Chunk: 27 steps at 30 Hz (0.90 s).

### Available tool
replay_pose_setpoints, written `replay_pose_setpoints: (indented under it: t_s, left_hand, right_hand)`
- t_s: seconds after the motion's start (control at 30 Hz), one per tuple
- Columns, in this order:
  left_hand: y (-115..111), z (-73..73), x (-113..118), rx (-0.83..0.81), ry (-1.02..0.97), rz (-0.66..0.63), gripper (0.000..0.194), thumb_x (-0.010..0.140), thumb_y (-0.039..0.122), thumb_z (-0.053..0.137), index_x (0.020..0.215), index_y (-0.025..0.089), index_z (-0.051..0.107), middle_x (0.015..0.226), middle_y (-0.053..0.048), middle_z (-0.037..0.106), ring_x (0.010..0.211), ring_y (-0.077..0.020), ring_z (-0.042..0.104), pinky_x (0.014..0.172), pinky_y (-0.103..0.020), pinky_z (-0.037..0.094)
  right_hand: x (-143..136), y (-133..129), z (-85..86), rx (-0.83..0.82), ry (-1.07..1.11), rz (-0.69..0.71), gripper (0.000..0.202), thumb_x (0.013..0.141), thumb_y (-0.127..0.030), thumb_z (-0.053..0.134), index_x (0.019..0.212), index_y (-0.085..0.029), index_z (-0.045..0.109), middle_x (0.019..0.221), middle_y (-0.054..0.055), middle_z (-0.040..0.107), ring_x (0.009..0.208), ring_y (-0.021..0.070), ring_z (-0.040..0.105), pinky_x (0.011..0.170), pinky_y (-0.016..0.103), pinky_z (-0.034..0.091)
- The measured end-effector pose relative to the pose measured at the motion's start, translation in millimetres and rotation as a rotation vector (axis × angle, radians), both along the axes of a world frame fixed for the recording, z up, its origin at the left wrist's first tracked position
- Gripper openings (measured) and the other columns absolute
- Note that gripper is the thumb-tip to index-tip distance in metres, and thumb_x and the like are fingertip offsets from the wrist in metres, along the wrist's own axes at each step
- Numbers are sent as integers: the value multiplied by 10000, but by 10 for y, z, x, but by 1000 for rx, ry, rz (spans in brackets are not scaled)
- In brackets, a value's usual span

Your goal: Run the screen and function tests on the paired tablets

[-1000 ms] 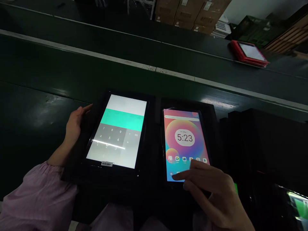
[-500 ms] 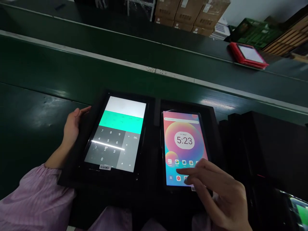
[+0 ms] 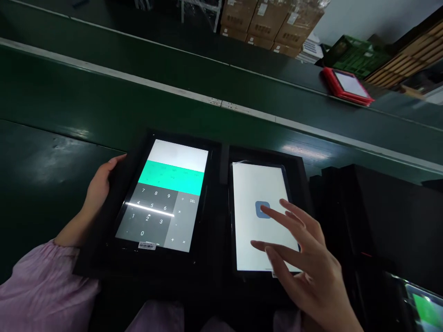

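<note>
Two lit tablets lie side by side in black open boxes. The left tablet (image 3: 164, 193) displays a calculator keypad under a green and white band, with a barcode sticker (image 3: 147, 246) at its lower edge. My left hand (image 3: 98, 186) grips the left side of the left black box (image 3: 100, 251); its fingertips are hidden behind the box wall. On the right tablet (image 3: 245, 193) is a pale screen with one blue icon in the middle. My right hand (image 3: 308, 253) is over this screen, fingers spread, holding nothing. Whether a fingertip touches the glass, I cannot tell.
Black boxes (image 3: 391, 216) are stacked at the right, with another lit screen (image 3: 427, 306) at the lower right corner. Beyond the green workbench (image 3: 166, 110) with its pale metal strip lie a red-cased tablet (image 3: 348, 86), a green crate (image 3: 356, 55) and cardboard boxes (image 3: 266, 23).
The right tablet's screen has gone from a home screen with clock and icons to a pale page with one blue icon. My right hand's fingers have spread and lifted.
</note>
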<state>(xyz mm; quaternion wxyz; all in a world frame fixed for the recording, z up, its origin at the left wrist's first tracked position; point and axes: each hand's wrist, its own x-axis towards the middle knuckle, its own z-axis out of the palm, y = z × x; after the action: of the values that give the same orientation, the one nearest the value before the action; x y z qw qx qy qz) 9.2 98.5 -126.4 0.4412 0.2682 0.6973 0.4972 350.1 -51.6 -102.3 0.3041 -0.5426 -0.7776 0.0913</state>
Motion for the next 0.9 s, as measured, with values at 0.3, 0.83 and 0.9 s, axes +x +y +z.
replay_pose_setpoints:
  t_s: [0.3, 0.83, 0.9]
  left_hand:
    - [3, 211, 131, -156, 203, -43, 527, 975, 114, 340, 1434, 81, 597, 1357, -57, 674, 1321, -282, 596, 1187, -458, 418]
    - [16, 96, -20, -228, 338, -76, 518, 991, 279, 395, 1448, 146, 601, 1377, -54, 655, 1293, -288, 590, 1171, -506, 423]
    - [13, 94, -25, -213, 339, -80, 516, 984, 284, 396, 1432, 148, 613, 1377, -52, 658, 1303, -291, 586, 1171, -499, 427]
  right_hand:
    - [218, 150, -137, 155, -134, -534, 404, 1062, -363, 475, 1010, -154, 817, 1378, 172, 667, 1422, 427, 476, 1030, 641, 483]
    - [247, 191, -356, -3, -57, -615, 408, 1043, -461, 482, 1100, -239, 819, 1604, 68, 488, 1592, 446, 147, 1183, 765, 277]
    - [230, 199, -355, -12, -41, -562, 401, 1046, -456, 480, 1109, -244, 815, 1621, 54, 465, 1596, 444, 131, 1175, 775, 286]
